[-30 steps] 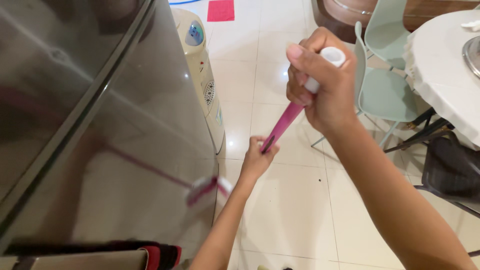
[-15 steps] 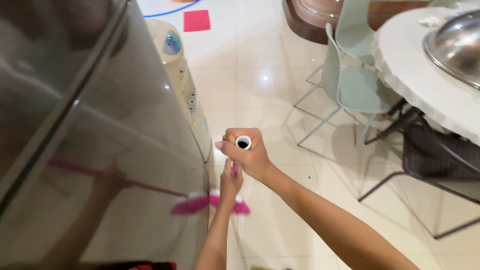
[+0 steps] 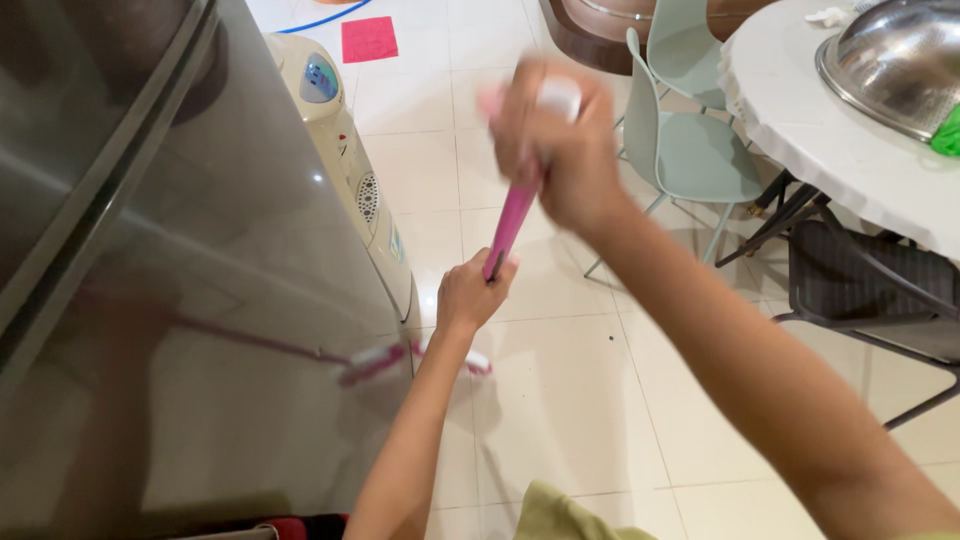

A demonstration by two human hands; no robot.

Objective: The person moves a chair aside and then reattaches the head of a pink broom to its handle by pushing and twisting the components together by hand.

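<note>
1. So I've got this pink mop handle (image 3: 512, 222) in both hands. It's a long thin rod, smooth plastic by the look of it, and it runs steeply from up near the camera down toward the floor, leaning a little to my left as it goes
2. My right hand (image 3: 555, 140) is wrapped tight round the top end, where there's a white cap (image 3: 558, 97). That hand is blurry, so I can't make out the fingers
3. My left hand (image 3: 470, 295) is fisted round the rod further down
4. The bottom end points at the tiles right by the fridge. The mop head (image 3: 478, 362) peeks out white and pink below my left wrist, mostly hidden by my arm
5. The fridge door (image 3: 180, 330) on my left is dark, glossy and flat, and it mirrors the pink rod
6. Floor (image 3: 570, 400) is pale glossy square tile
7. Next to the fridge stands a cream water dispenser (image 3: 345, 160) with rounded edges
8. Off to the right there's a mint green chair (image 3: 680, 140), a round white table (image 3: 820, 150) and a shiny domed metal cover (image 3: 900, 60)
</note>
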